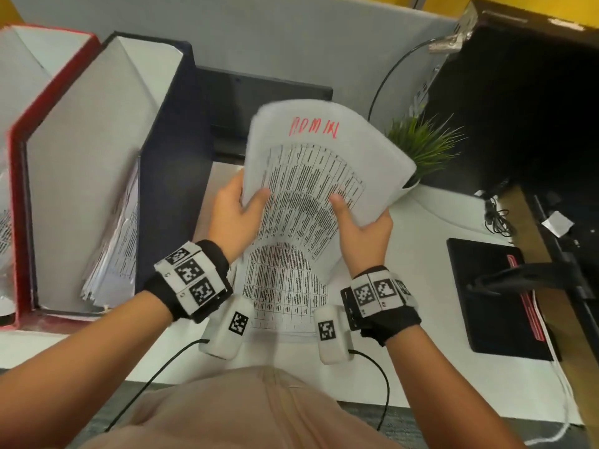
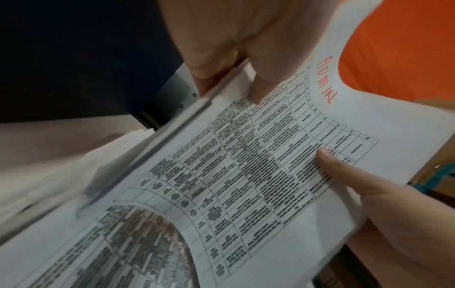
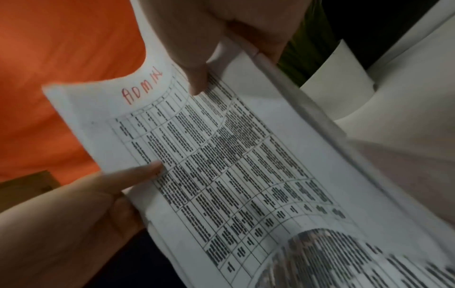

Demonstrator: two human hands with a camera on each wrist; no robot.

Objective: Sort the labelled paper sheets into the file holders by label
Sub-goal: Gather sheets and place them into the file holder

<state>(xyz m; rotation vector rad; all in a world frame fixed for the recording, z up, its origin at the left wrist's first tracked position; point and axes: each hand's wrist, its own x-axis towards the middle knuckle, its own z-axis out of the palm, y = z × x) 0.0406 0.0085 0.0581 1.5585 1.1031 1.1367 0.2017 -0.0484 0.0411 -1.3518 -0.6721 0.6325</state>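
Both of your hands are grasping the same sheet [image 1: 319,163], the one marked "ADMIN" in red across its top margin. Your left hand [image 1: 235,215] pinches its left edge, thumb on the printed table and fingers behind; your right hand [image 1: 363,226] pinches its right edge the same way. The sheet is lifted off the worktop [image 1: 431,228] and bows upward, its top edge curling away from you toward 12 o'clock. Under it, toward 6 o'clock, the stack of printed sheets [image 1: 282,296] lies flat on the worktop between your wrists.

At 9 o'clock stands the dark blue file holder [image 1: 168,131], with papers leaning inside it, and the red file holder [image 1: 16,163] stands just beside it, further toward 9 o'clock. A small potted plant [image 1: 424,147] sits at 2 o'clock, close behind the sheet's right corner. A black pad [image 1: 486,299] lies at 3 o'clock.
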